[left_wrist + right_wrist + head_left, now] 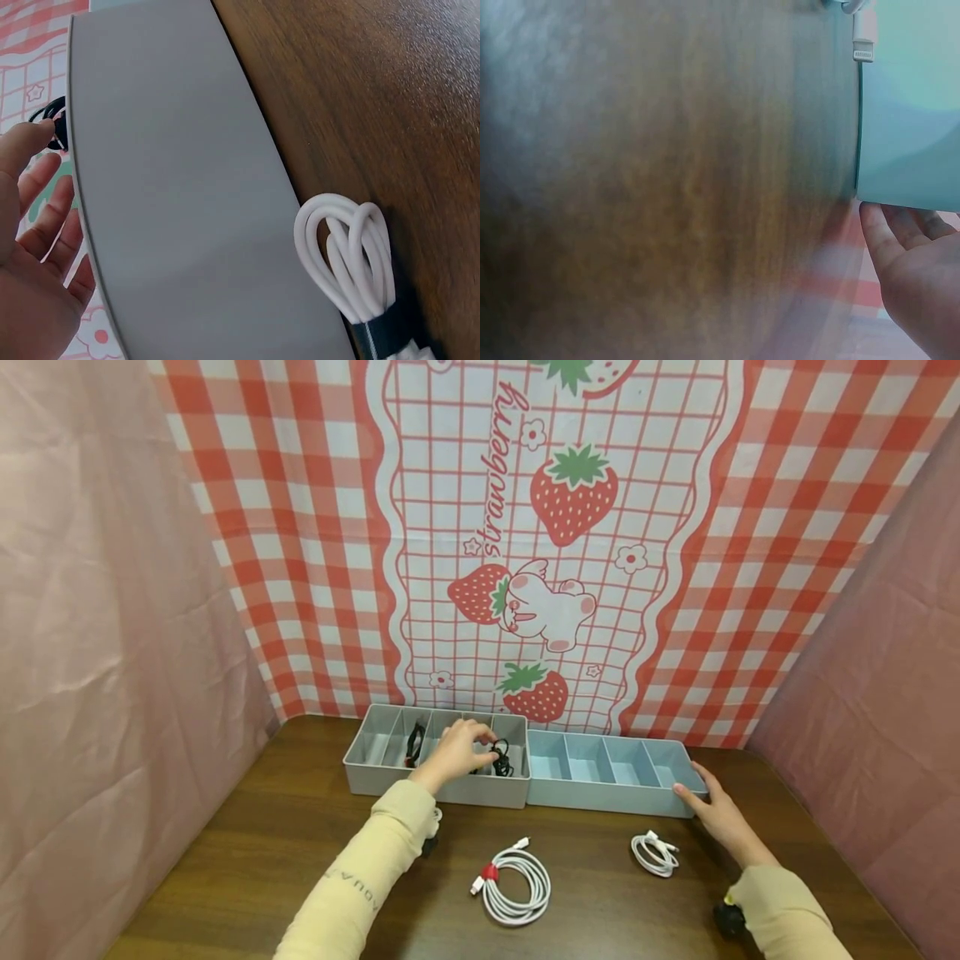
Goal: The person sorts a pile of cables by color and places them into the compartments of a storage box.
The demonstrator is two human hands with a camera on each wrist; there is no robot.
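My left hand [462,750] reaches over the grey divided box [442,787], thumb and fingers apart. Its thumb tip overlaps a coiled black cable [503,760] in the rightmost compartment; the left wrist view shows the loose fingers [54,225] beside the rim. At the far right, my right hand [722,814] holds the end of the light blue divided box [600,796], thumb at the front rim and fingers along the end wall. Another black cable [414,745] stands in a left compartment of the grey box. Behind my left hand, part of the grey box's inside is hidden.
On the brown table [592,910] lie a large white cable coil [536,893] with a red strap and a small white cable [654,855]. A white cable with a dark strap [349,255] lies against the grey box's front. A strawberry-print cloth [555,610] hangs behind.
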